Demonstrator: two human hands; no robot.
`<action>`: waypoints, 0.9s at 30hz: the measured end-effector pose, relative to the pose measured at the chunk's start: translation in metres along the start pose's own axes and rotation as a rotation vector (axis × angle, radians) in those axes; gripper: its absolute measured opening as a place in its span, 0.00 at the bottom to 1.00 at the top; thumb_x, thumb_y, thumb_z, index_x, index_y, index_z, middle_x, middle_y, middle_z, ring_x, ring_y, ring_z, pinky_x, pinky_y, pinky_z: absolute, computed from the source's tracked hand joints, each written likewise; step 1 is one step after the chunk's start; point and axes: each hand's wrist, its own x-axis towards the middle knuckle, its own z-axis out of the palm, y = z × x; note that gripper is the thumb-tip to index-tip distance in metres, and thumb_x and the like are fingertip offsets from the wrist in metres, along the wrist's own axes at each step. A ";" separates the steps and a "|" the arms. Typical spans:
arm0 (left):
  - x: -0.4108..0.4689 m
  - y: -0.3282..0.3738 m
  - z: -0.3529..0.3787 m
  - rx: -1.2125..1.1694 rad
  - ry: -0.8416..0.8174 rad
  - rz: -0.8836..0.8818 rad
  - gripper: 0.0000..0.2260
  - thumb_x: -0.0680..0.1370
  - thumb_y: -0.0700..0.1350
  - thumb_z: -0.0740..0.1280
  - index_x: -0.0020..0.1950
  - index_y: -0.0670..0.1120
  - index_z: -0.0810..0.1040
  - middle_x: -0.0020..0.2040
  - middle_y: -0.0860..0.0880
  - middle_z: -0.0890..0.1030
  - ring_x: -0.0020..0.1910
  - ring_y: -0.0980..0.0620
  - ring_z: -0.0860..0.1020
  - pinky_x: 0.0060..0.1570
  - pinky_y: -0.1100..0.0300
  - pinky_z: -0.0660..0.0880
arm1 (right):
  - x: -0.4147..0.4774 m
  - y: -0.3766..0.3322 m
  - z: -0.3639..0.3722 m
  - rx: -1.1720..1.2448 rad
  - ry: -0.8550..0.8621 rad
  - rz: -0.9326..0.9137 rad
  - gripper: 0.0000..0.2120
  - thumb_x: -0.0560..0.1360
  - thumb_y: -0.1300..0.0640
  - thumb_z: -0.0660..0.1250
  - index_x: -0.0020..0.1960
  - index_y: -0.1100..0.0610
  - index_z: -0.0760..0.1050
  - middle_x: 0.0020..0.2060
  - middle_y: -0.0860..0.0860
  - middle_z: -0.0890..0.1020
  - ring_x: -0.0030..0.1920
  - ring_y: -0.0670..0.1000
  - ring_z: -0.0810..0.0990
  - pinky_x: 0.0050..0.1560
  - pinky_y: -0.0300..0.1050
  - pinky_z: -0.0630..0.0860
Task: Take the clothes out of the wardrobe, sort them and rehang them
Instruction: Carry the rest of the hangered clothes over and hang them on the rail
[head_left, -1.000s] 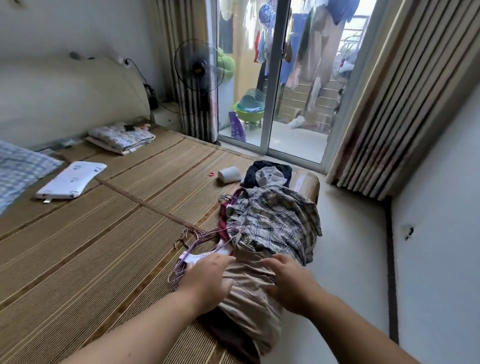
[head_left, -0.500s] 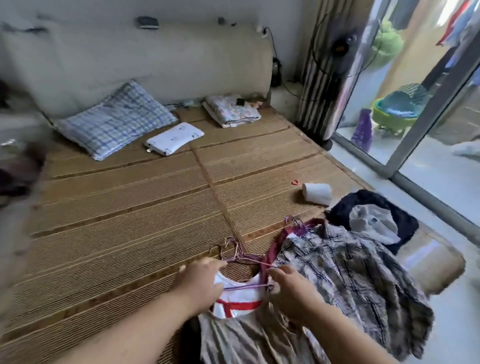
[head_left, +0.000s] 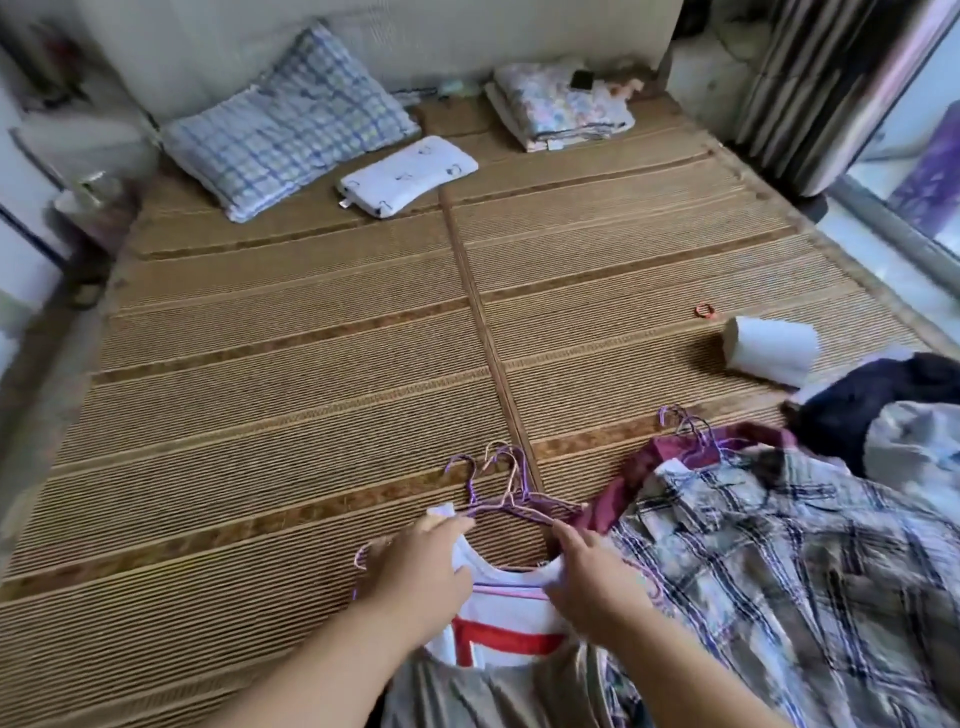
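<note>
Woven bed mat (head_left: 311, 395) fills most of the view, with a checked pillow (head_left: 291, 119), a small white pillow (head_left: 408, 174) and a folded blanket (head_left: 561, 106) along the headboard end. A striped curtain (head_left: 810, 78) hangs at the far right. A paper roll (head_left: 771, 351) lies on its side near the right edge of the mat, with a red ring (head_left: 704, 310) just beyond it.

The clothes sit in a heap at the near right corner of the bed. A white top (head_left: 498, 613) with red bands lies nearest, on a tan garment (head_left: 467, 696). A plaid shirt (head_left: 779, 561) spreads to its right over a maroon garment (head_left: 623, 483), and a dark garment (head_left: 857, 410) lies behind. Purple wire hangers (head_left: 498, 483) stick out onto the mat just past the white top's collar.

The left hand (head_left: 415, 571) grips the left side of the white top's neckline, fingers curled over the cloth. The right hand (head_left: 592, 577) pinches the right side of the neckline, beside the hanger wire.

A second ago both hands lay on the tan garment, with only a corner of the white top showing. Half a second ago they had reached the collar, close together. Now they are spread apart and more of the white top is bare. The view has dropped, so the fan and glass door are gone from sight.
</note>
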 end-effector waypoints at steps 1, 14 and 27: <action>0.016 -0.006 0.013 0.006 -0.022 0.007 0.25 0.73 0.52 0.62 0.70 0.58 0.67 0.69 0.56 0.70 0.67 0.54 0.70 0.63 0.60 0.67 | 0.019 0.008 0.009 -0.002 0.007 -0.004 0.35 0.71 0.51 0.65 0.75 0.49 0.55 0.69 0.50 0.67 0.66 0.53 0.70 0.64 0.48 0.70; 0.127 -0.063 0.117 0.063 -0.221 -0.027 0.27 0.74 0.52 0.63 0.73 0.58 0.62 0.72 0.52 0.66 0.70 0.49 0.66 0.67 0.53 0.64 | 0.176 0.046 0.076 -0.328 0.102 -0.015 0.20 0.74 0.47 0.63 0.65 0.49 0.66 0.54 0.53 0.76 0.57 0.57 0.75 0.53 0.51 0.72; 0.098 -0.018 0.051 -0.088 -0.045 -0.036 0.28 0.74 0.56 0.63 0.73 0.54 0.62 0.69 0.52 0.70 0.66 0.48 0.70 0.64 0.55 0.67 | 0.124 -0.006 0.009 -0.082 -0.015 -0.206 0.12 0.75 0.45 0.64 0.49 0.54 0.76 0.43 0.54 0.83 0.47 0.56 0.79 0.38 0.45 0.65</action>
